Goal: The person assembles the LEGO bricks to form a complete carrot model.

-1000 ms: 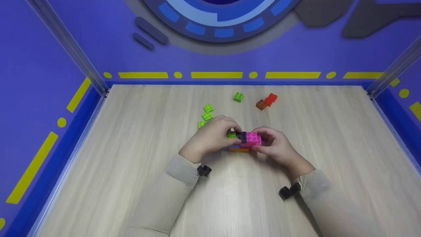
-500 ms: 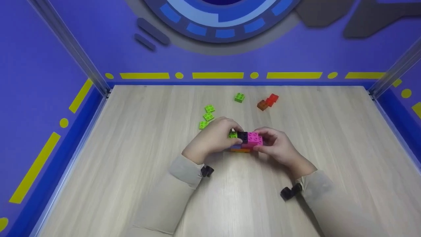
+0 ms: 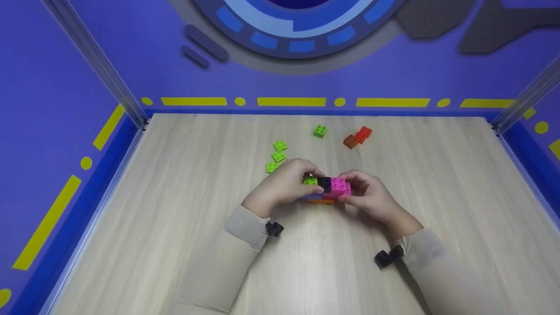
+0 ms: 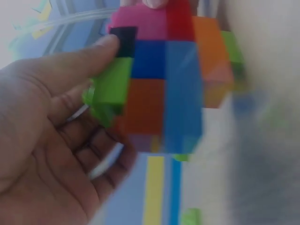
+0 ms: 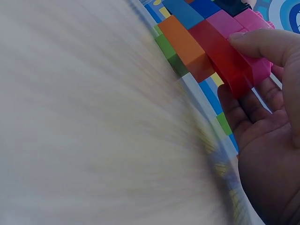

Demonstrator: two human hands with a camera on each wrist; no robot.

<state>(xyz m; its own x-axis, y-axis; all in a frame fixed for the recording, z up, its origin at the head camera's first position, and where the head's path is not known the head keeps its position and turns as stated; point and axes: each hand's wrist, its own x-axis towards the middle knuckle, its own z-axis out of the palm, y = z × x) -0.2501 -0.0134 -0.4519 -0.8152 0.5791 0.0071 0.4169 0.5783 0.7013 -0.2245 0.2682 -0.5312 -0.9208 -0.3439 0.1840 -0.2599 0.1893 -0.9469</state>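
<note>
Both hands hold one built stack of toy building bricks (image 3: 339, 186) low over the table's middle. My left hand (image 3: 284, 181) pinches its left end: the thumb lies on a black brick (image 4: 125, 43), beside a lime brick (image 4: 112, 82), with fingers curled behind. At the other end my right hand (image 3: 369, 194) grips the pink brick (image 5: 255, 44) and red brick (image 5: 222, 56), thumb on the near side. Lower layers show a blue brick (image 4: 183, 89), a brown brick (image 4: 145, 105), an orange brick (image 5: 185, 47) and a green brick (image 5: 171, 56) underneath. The stack's far side is hidden.
Beyond the left hand lie loose lime bricks (image 3: 279, 156) in a row. A single green brick (image 3: 320, 131) sits farther back. To its right are a brown brick (image 3: 350, 141) and red bricks (image 3: 363, 134), close together. Blue panels (image 3: 297, 83) wall the table's back and sides.
</note>
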